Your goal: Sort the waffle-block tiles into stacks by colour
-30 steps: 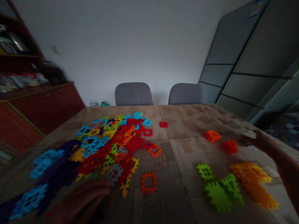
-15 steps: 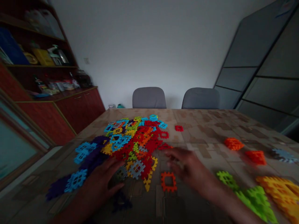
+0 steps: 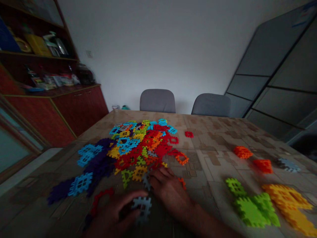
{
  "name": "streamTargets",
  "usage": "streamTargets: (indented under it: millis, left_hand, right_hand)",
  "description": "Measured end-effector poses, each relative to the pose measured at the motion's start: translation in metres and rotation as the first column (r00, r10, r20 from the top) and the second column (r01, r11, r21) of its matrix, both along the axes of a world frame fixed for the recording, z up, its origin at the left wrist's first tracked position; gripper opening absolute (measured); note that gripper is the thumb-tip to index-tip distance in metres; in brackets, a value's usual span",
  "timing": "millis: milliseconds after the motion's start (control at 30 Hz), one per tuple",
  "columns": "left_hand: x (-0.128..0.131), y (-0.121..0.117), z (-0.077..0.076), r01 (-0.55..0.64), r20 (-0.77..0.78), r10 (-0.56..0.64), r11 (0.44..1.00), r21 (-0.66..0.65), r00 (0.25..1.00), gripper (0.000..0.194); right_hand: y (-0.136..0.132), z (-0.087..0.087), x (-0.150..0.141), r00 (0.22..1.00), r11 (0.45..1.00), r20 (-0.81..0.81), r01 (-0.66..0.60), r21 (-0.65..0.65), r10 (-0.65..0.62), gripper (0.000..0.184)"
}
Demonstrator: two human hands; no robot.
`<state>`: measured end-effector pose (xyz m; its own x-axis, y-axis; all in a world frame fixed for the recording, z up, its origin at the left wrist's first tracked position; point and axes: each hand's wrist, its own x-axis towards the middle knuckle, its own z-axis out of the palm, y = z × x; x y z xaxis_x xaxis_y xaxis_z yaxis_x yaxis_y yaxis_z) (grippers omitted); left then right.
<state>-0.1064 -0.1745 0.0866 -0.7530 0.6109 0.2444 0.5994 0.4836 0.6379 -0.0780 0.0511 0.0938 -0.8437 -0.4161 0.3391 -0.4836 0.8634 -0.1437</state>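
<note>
My left hand (image 3: 116, 215) is at the near edge of the table, its thumb and index finger closed round a grey toothed plastic building piece (image 3: 143, 209) with a window grid. To its right, my right hand (image 3: 170, 190) is palm down, fingers bent over a second grey building piece (image 3: 146, 180) at the near edge of the pile; its fingertips are partly hidden. Just beyond lie a yellow window piece (image 3: 139, 173) and a green triangular piece (image 3: 126, 178). A red frame piece (image 3: 100, 198) is beside my left hand, partly covered. An orange piece (image 3: 182, 182) shows behind my right hand.
A mixed pile of red pieces (image 3: 160, 150), blue, yellow and purple ones spreads across the left of the table (image 3: 210, 138). Green pieces (image 3: 255, 208), yellow pieces (image 3: 289, 201) and orange stacks (image 3: 242, 152) lie at right. Two grey chairs (image 3: 157, 100) stand behind.
My right hand has moved left and nearer, onto a grey piece. My left hand has moved nearer and right and now holds a grey piece. An orange frame shows right of the pile.
</note>
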Motion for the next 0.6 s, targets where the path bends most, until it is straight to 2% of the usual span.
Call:
streamTargets:
  millis: [133, 200, 300, 400, 467, 533, 600]
  left_hand:
    - [0.022, 0.008, -0.006, 0.238, -0.137, -0.240, 0.971, -0.037, 0.961, 0.040]
    - [0.023, 0.006, -0.008, 0.257, -0.260, -0.264, 0.964, -0.062, 0.929, 0.041]
    - [0.018, -0.004, -0.011, 0.212, -0.340, -0.255, 0.964, -0.161, 0.905, 0.045]
    - [0.017, -0.010, -0.012, 0.181, -0.378, -0.262, 0.955, -0.236, 0.888, 0.056]
    - [0.020, -0.008, -0.009, 0.171, -0.454, -0.255, 0.961, -0.217, 0.854, 0.070]
    - [0.025, -0.002, -0.005, 0.197, -0.503, -0.268, 0.962, -0.190, 0.822, 0.079]
    - [0.030, 0.004, -0.002, 0.235, -0.506, -0.296, 0.955, -0.184, 0.810, 0.073]
  right_hand:
    - [0.017, 0.013, 0.014, 1.000, 0.999, 0.031, 0.001, -0.045, 0.001, 0.012]
    - [0.025, 0.019, 0.022, 0.997, 0.990, 0.076, 0.016, -0.137, -0.006, 0.014]
    - [0.032, 0.024, 0.032, 0.982, 0.949, 0.165, 0.138, -0.283, -0.094, 0.024]
    - [0.026, 0.021, 0.035, 0.948, 0.934, 0.216, 0.281, -0.222, -0.234, 0.036]
    - [0.017, 0.016, 0.033, 0.926, 0.930, 0.217, 0.342, -0.137, -0.308, 0.052]
    - [0.009, 0.011, 0.029, 0.922, 0.931, 0.201, 0.354, -0.088, -0.332, 0.064]
    - [0.005, 0.006, 0.027, 0.933, 0.942, 0.188, 0.327, -0.078, -0.308, 0.063]
